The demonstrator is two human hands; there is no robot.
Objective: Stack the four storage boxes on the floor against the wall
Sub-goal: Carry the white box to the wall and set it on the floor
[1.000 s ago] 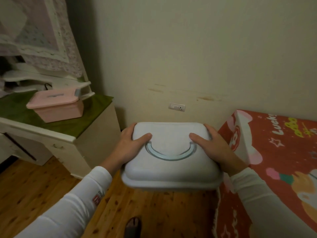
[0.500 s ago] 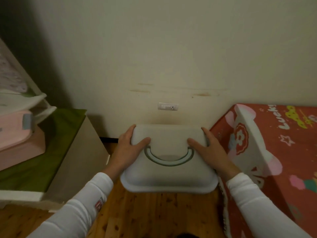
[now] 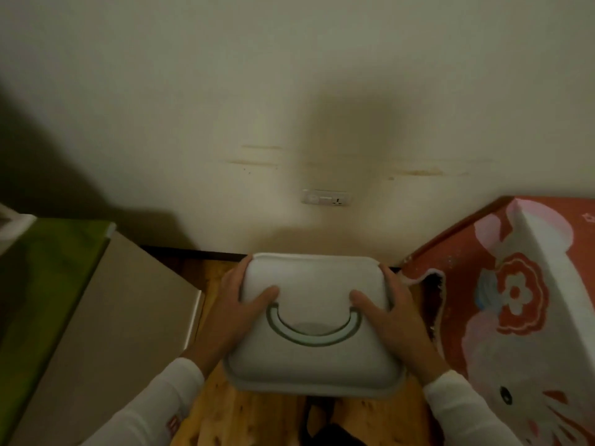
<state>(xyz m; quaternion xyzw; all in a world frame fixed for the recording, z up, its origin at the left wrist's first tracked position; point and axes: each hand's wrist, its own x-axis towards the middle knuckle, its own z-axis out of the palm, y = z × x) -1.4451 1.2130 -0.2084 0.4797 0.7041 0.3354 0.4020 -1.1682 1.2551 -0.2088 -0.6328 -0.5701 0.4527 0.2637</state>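
A pale blue-white storage box with a curved grey-blue handle on its lid is low over the wooden floor, close to the wall. My left hand grips its left side, thumb on the lid. My right hand grips the right side in the same way. The underside of the box is hidden, so I cannot tell whether it touches the floor. No other storage box shows in this view.
A white cabinet with a green top stands at the left. A bed with a red cartoon cover is at the right. A wall socket sits above the box. Wooden floor lies between them.
I have moved closer to the wall and lowered the box toward the floor. The pink box on the cabinet has gone out of view. Both hands keep the same grip.
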